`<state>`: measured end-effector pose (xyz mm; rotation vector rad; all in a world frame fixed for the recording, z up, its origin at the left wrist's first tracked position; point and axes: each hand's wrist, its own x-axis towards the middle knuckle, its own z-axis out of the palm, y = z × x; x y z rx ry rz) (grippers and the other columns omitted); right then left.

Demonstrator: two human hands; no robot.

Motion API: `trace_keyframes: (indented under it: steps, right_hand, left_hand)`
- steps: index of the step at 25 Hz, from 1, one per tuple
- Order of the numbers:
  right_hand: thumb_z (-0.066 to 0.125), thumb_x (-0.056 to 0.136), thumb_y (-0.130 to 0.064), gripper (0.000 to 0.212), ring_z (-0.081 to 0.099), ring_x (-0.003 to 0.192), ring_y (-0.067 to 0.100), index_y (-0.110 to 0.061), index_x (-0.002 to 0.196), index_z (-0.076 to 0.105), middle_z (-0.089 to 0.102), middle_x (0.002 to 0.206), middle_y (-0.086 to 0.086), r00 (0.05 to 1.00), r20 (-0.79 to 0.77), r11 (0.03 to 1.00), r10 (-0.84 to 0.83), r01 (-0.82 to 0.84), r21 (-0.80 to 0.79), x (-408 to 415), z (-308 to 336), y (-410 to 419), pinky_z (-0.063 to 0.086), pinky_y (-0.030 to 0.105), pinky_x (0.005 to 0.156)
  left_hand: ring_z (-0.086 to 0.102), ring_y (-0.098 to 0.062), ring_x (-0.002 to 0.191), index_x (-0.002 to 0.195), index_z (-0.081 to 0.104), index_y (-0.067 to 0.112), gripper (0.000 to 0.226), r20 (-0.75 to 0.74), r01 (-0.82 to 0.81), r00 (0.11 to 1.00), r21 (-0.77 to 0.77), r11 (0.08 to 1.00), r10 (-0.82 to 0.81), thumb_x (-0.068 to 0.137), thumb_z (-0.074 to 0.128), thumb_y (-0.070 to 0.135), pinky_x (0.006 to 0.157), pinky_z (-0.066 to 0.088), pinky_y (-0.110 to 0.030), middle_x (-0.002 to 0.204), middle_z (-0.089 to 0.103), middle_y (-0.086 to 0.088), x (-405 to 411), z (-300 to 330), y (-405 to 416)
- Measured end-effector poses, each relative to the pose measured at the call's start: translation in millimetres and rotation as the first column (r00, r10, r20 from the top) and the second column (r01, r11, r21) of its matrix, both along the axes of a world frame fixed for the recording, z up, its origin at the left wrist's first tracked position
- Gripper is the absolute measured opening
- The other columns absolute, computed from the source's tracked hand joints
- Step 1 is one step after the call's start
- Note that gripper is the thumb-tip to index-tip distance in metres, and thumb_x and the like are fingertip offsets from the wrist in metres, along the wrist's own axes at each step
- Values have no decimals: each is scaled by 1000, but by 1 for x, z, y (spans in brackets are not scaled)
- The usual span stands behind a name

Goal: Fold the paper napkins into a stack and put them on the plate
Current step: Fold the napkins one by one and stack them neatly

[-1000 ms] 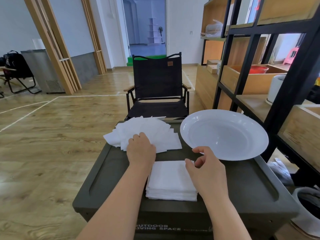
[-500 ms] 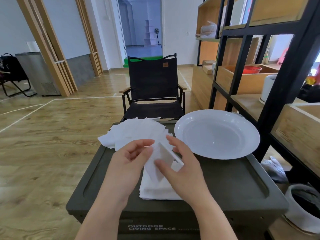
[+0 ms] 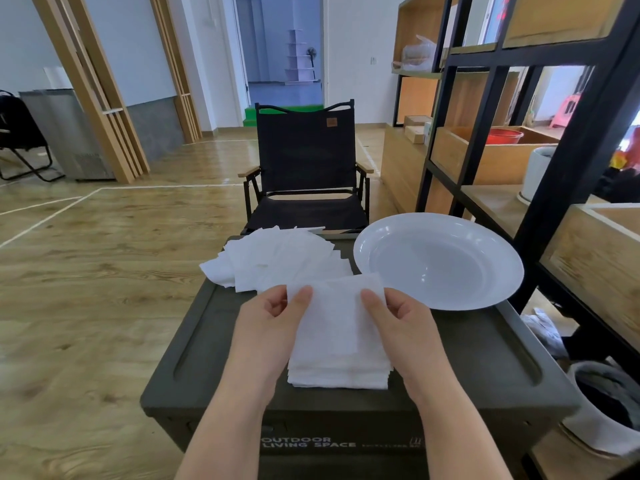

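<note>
Near the front edge of the dark storage box [image 3: 221,341], the folded stack [image 3: 337,375] lay squared. Above it, the left hand [image 3: 273,320] and right hand [image 3: 398,320] each pinched a side of one napkin [image 3: 334,313], stretched flat. Folding well probably meant matching edges before creasing. Farther back lay the loose napkins [image 3: 277,261]; the white plate [image 3: 498,271] waited at the back right corner.

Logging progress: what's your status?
Both hands, left and right, pinch one napkin above stack. Plate empty. Nothing blocking.
</note>
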<state>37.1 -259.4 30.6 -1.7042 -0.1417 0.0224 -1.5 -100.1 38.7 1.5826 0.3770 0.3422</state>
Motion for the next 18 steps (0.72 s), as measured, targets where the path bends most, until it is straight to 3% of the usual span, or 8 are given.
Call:
trace_keyframes:
  steps: [2, 4, 6, 8, 10, 13, 18]
  right_hand:
    - [55, 90, -41, 38, 50, 58, 10, -11, 68, 63, 60, 68, 11, 999, -22, 999, -39, 38, -23, 0, -1, 1, 40, 18, 53]
    - [54, 91, -39, 35, 53, 59, 7, -16, 68, 67, 65, 70, 4, 995, -69, 996, -74, 70, -60, 1, -3, 1, 41, 21, 56]
    - [55, 90, -38, 36, 50, 57, 9, -17, 62, 65, 60, 60, 1, 989, -82, 981, -120, 105, -164, 2, -7, -1, 40, 23, 55]
    - [54, 90, -38, 35, 46, 52, 10, -18, 62, 63, 53, 54, -3, 983, -54, 924, -175, 145, -352, 3, -12, -2, 37, 22, 52]
    - [54, 90, -38, 34, 49, 52, 10, -14, 68, 65, 58, 58, 0, 974, 4, 849, -228, 201, -488, 3, -15, -2, 37, 20, 49]
    - [53, 91, -37, 31, 56, 57, 10, -16, 71, 64, 65, 67, 2, 959, 71, 800, -274, 268, -536, 2, -15, 0, 35, 16, 48]
    - [54, 91, -38, 33, 54, 53, 9, -19, 65, 58, 57, 58, -4, 947, 99, 720, -305, 297, -628, 4, -20, -1, 32, 18, 45]
  left_hand:
    - [62, -19, 76, 81, 69, 11, 33, -19, -11, 1000, -20, 1000, 11, 87, 62, 43, 67, 43, -27, 80, 69, -7, 1, -1, 0]
    - [65, -20, 76, 79, 72, 13, 31, -22, -41, 999, -22, 999, 41, 88, 62, 41, 67, 45, -29, 81, 71, -10, 3, -5, 1]
    - [69, -12, 82, 79, 75, 21, 22, -24, -67, 997, 16, 998, 67, 88, 64, 38, 69, 48, -24, 78, 75, 5, 6, -11, 4]
    - [67, -7, 84, 83, 75, 24, 18, -33, -97, 994, 138, 986, 103, 86, 65, 39, 67, 45, -20, 79, 73, 11, 11, -16, 6]
    - [64, -6, 79, 84, 73, 21, 23, -50, -104, 991, 306, 946, 125, 86, 64, 42, 60, 40, -18, 78, 70, 10, 18, -20, 7]
    - [57, -3, 67, 83, 71, 20, 25, -82, -85, 987, 463, 882, 138, 86, 62, 44, 54, 33, -15, 69, 63, 11, 25, -27, 8]
    - [52, 2, 63, 86, 71, 23, 17, -108, -61, 983, 576, 815, 151, 87, 62, 37, 50, 29, -9, 67, 58, 16, 25, -37, 7]
